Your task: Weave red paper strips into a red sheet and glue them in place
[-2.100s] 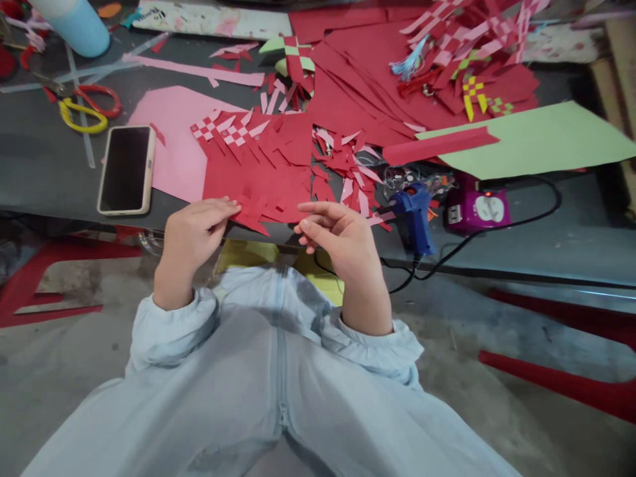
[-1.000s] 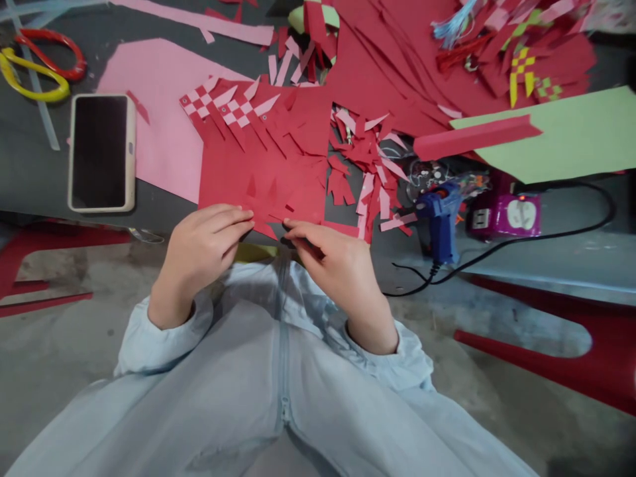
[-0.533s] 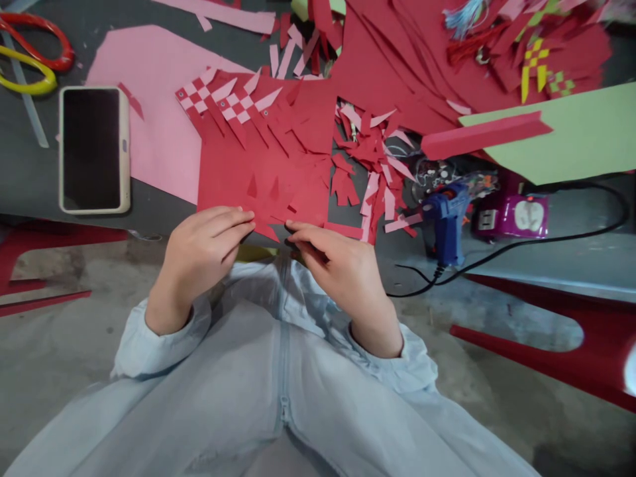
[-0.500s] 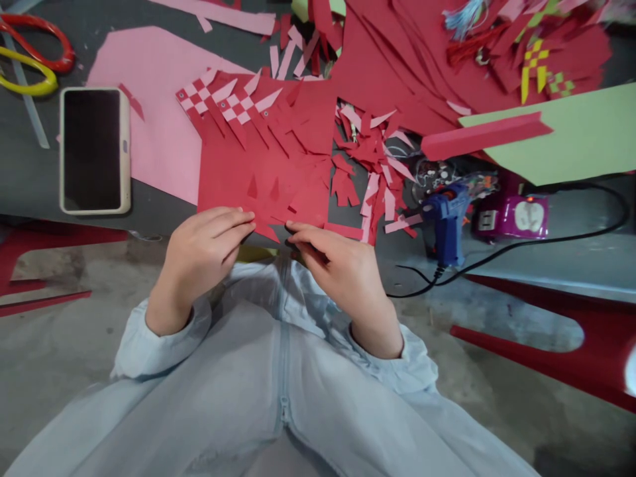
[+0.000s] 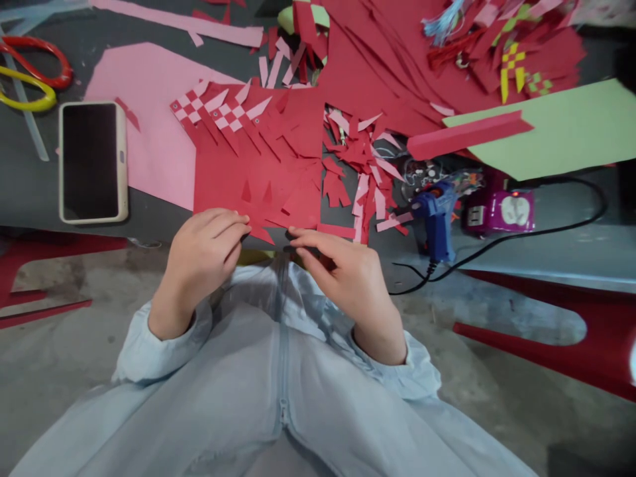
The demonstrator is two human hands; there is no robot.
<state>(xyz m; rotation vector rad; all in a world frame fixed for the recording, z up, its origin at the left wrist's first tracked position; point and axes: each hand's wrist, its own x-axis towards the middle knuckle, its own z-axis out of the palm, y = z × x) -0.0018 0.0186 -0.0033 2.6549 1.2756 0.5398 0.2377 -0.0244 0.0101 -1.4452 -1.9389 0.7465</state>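
My left hand [image 5: 206, 246] is closed at the front edge of the table, with its fingertips pinching a small pointed red paper strip [image 5: 260, 233]. Opposite it, my right hand [image 5: 348, 268] has thumb and index finger brought near each other beside a thin red paper edge; what lies between them is too small to make out. Under and beyond my fingers lies a red paper sheet [image 5: 223, 179] with loose red scraps on it. Two woven red-and-pink checkered paper fish [image 5: 231, 118] rest near its far edge.
A phone [image 5: 93, 162] and scissors [image 5: 37, 63] lie at left, by a pink sheet [image 5: 159, 152]. Red and pink scraps [image 5: 360, 149] are heaped right of the red sheet. Further right are a blue glue gun [image 5: 437, 222], a purple power box [image 5: 497, 212], a black cord [image 5: 521, 238] and green paper [image 5: 561, 142].
The view has shifted slightly, so the table things sit a little further left. My right fingertips have moved slightly further from my left ones. The left hand keeps its pinch.
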